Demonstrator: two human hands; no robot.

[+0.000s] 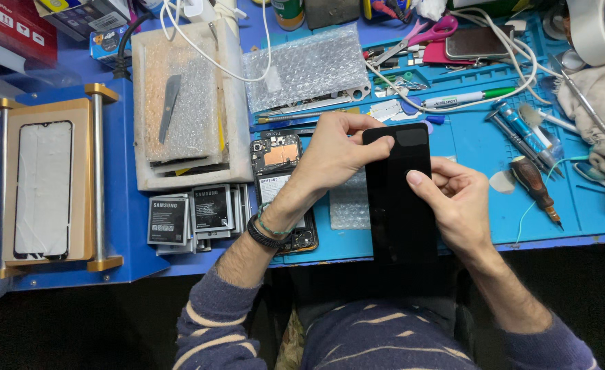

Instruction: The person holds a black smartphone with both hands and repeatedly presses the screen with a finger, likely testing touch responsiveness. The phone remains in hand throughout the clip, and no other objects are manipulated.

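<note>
Two hands are holding one black phone (399, 195) upright at frame centre, just above the near edge of the blue worktop (583, 205). Left hand (336, 154) is gripping the phone's top left corner, fingers (383, 142) curled shut over the upper edge. Right hand (456, 199) is clasping the right side, thumb pressing flat on the dark glass, other fingers wrapped behind.

Left of the phone, partly under the left wrist, an opened handset (276, 164) is lying w/ its insides showing. Batteries (193, 216) are sitting in a stack further left. A wooden jig (49, 181) w/ a screen in it is standing at far left. Bubble wrap (306, 65) is lying at upper centre, scissors (419, 34) just right of it. Screwdriver (535, 185) is resting at right, well apart from both hands.
</note>
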